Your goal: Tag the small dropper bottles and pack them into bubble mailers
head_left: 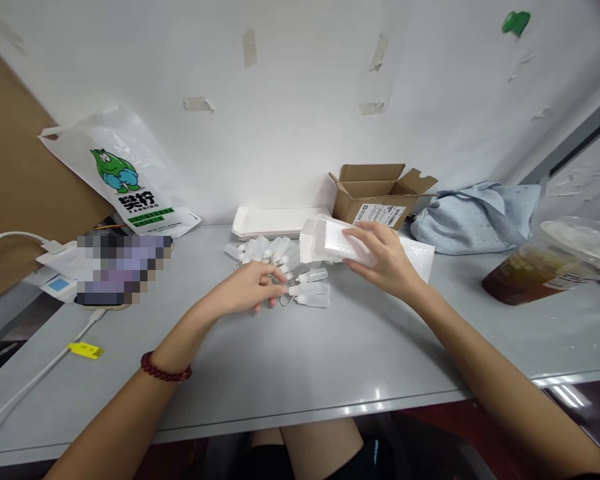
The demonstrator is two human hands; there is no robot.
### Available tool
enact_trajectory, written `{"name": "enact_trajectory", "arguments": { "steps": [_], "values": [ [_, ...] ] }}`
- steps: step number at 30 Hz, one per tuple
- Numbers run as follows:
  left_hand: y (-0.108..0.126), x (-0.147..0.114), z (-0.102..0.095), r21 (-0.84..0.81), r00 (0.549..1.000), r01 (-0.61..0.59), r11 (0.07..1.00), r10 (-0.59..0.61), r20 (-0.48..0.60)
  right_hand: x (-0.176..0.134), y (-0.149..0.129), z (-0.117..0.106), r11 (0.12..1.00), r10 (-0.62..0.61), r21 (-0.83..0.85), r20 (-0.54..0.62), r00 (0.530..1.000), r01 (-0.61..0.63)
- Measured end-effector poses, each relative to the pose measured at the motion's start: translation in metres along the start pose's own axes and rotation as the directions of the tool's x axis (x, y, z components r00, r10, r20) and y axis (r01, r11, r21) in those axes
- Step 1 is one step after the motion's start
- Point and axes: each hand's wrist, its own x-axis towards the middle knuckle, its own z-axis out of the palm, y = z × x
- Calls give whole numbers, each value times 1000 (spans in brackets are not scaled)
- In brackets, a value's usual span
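Clasping a white padded mailer (341, 243) in the fingers of the right hand (386, 259) at two o'clock from the left hand (250, 288), and holding the latter's bent fingers by the tip of a translucent bottle (316, 289) at three o'clock on the surface (300, 373), impossible to tell whether pinched, below more bottles (280, 249) at one o'clock.

The mailer (335, 241) is white, the cloth (480, 219) speckled blue.
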Motion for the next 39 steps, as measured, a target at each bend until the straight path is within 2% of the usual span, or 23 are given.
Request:
{"name": "enact_trajectory", "arguments": {
  "steps": [3, 8, 11, 13, 15, 19, 22, 24, 26, 30, 32, 33, 36, 37, 39],
  "values": [
    [-7, 3, 4, 71, 998, -7, 997, 3, 56, -1, 9, 2, 1000, 23, 2, 8, 1000, -23],
    [-7, 5, 8, 41, 996, -80, 996, 78, 35, -1, 14, 4, 998, 65, 19, 44, 997, -66],
    [0, 3, 4, -38, 991, -130, 991, 129, -32, -2, 15, 4, 997, 73, 26, 65, 995, -75],
    [5, 1, 1, -85, 976, -174, 981, 161, -147, -1, 15, 4, 996, 78, 30, 66, 995, -80],
    [7, 1, -2, -103, 937, -215, 971, 175, -303, -1, 15, 4, 996, 79, 34, 64, 995, -81],
    [3, 4, 0, -59, 810, -247, 967, 172, -560, -1, 11, 4, 996, 56, 60, 73, 996, -61],
    [-2, 8, 8, 23, 734, -251, 968, 206, -647, -1, 5, 3, 995, 17, 93, 86, 996, -25],
    [-3, 10, 15, 46, 714, -272, 961, 234, -660, -1, 0, 3, 994, -18, 110, 88, 996, 9],
    [-2, 9, 19, 33, 726, -324, 945, 271, -632, -1, -5, 2, 992, -45, 120, 87, 995, 35],
    [6, 5, 20, -41, 814, -381, 924, 313, -490, -1, -9, 3, 990, -50, 133, 85, 995, 39],
    [8, 3, 18, -88, 841, -333, 939, 253, -478, -1, -7, 3, 990, -29, 142, 71, 997, 18],
    [9, 3, 16, -107, 840, -297, 949, 206, -501, -1, -6, 4, 989, -16, 144, 62, 998, 7],
    [6, 4, 15, -63, 804, -207, 976, 133, -579, 0, -1, 3, 991, 12, 135, 29, 1000, -16],
    [5, 4, 15, -13, 812, -183, 983, 143, -566, 0, 0, 2, 991, 18, 131, 20, 1000, -21],
    [2, 6, 18, 77, 873, -144, 987, 163, -460, 0, 2, 2, 992, 31, 125, 6, 1000, -32]
  ]
}}
